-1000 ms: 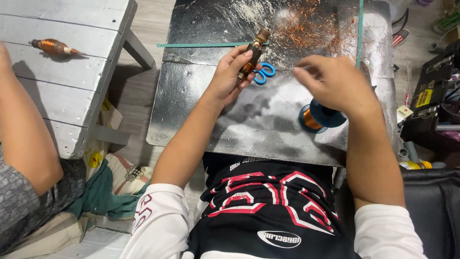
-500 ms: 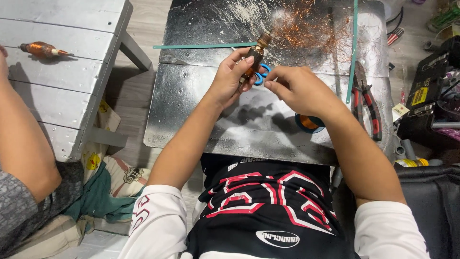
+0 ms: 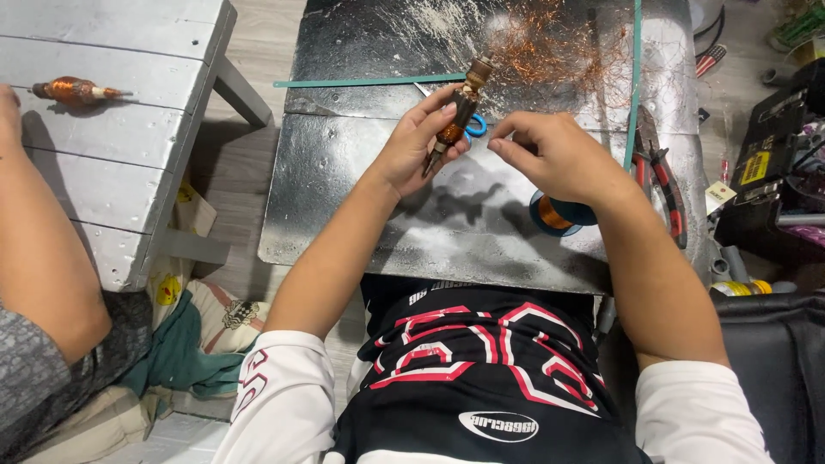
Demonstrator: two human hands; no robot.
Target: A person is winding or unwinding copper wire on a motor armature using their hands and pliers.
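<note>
Your left hand [image 3: 412, 146] is closed around a copper-wound motor armature [image 3: 455, 116], holding it tilted with its shaft end toward 1 o'clock above the middle of the metal sheet [image 3: 344, 206], while your right hand [image 3: 550, 155] sits just to the armature's 3 o'clock with thumb and forefinger pinched together; whether a wire lies between them cannot be told. Blue-handled scissors [image 3: 475, 127] lie directly under the armature, a wire spool [image 3: 559, 215] sits beneath your right wrist at 5 o'clock, and red-handled pliers [image 3: 657, 172] rest near the sheet's right edge at 3 o'clock. Bare sheet lies open at 7 o'clock of your left hand, loose copper wire scraps [image 3: 550, 43] crowd the 12 o'clock side, and another person's arm [image 3: 34, 249] rests by the grey wooden bench [image 3: 112, 129] at 9 o'clock, well apart.
</note>
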